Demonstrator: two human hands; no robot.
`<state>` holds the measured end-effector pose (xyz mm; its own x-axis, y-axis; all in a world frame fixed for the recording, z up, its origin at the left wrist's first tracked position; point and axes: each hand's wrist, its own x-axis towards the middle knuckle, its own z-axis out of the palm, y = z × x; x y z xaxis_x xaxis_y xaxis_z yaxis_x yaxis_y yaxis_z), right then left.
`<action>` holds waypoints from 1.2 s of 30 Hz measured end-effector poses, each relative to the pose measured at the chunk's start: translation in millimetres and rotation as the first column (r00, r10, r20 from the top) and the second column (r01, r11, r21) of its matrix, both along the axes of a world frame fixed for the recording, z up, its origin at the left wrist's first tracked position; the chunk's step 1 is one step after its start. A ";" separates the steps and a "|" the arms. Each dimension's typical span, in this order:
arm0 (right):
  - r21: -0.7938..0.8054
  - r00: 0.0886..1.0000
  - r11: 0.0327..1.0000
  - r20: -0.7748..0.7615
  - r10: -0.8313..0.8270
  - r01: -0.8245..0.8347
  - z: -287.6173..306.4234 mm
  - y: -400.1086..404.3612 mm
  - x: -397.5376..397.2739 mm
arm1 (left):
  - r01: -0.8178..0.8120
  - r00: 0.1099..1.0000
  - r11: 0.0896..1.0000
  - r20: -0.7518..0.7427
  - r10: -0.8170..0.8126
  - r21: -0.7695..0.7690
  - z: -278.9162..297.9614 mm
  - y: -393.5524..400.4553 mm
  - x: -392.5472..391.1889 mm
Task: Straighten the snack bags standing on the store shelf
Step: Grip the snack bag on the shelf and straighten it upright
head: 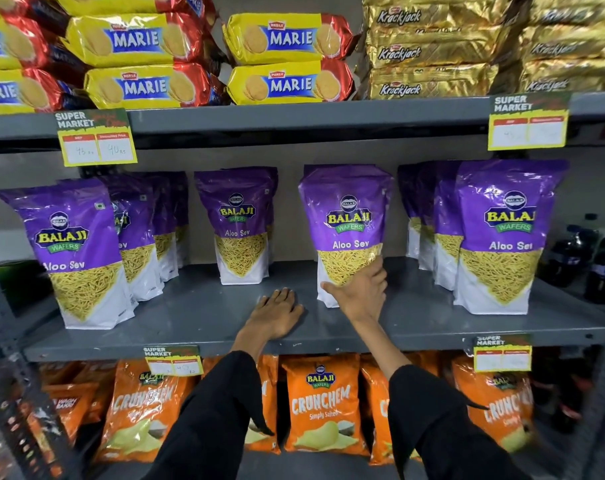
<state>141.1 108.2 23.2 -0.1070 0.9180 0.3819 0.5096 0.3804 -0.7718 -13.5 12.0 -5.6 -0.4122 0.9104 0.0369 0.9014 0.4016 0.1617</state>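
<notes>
Purple Aloo Sev snack bags stand in rows on the grey middle shelf [204,306]. My right hand [358,289] grips the lower front of the centre-right bag [346,220], which stands upright near the shelf's front. My left hand [277,311] lies flat, palm down, on the bare shelf just left of that bag, holding nothing. Another bag [240,223] stands further back, left of centre. A front bag [83,251] on the left leans slightly, with several bags behind it. A row on the right is headed by a large front bag [502,237].
Marie biscuit packs [287,60] and gold Krackjack packs [432,53] fill the shelf above. Orange Crunchem bags [323,407] stand on the shelf below. Dark bottles [602,265] stand at the far right. Yellow price tags [97,140] hang from the shelf edges.
</notes>
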 end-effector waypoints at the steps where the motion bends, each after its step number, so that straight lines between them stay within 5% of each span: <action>1: 0.005 1.000 1.000 -0.002 0.000 0.000 -0.7 -3.7 3.5 | -0.005 1.000 1.000 0.002 0.005 -0.004 0.2 -0.3 0.4; 24: 0.106 0.999 0.994 -0.032 -0.010 0.013 -20.2 -46.1 59.5 | 0.001 1.000 0.999 -0.022 -0.002 -0.040 4.5 -2.0 7.2; 30: 0.079 0.992 0.995 -0.107 0.062 -0.053 -22.2 -48.3 66.4 | -0.034 0.999 0.985 0.031 0.029 0.170 -0.6 -9.9 19.4; 36: 0.064 0.967 0.984 -0.185 0.173 -0.164 -23.9 -48.1 70.9 | 0.012 1.000 0.996 0.025 -0.014 0.087 -0.5 -9.2 20.5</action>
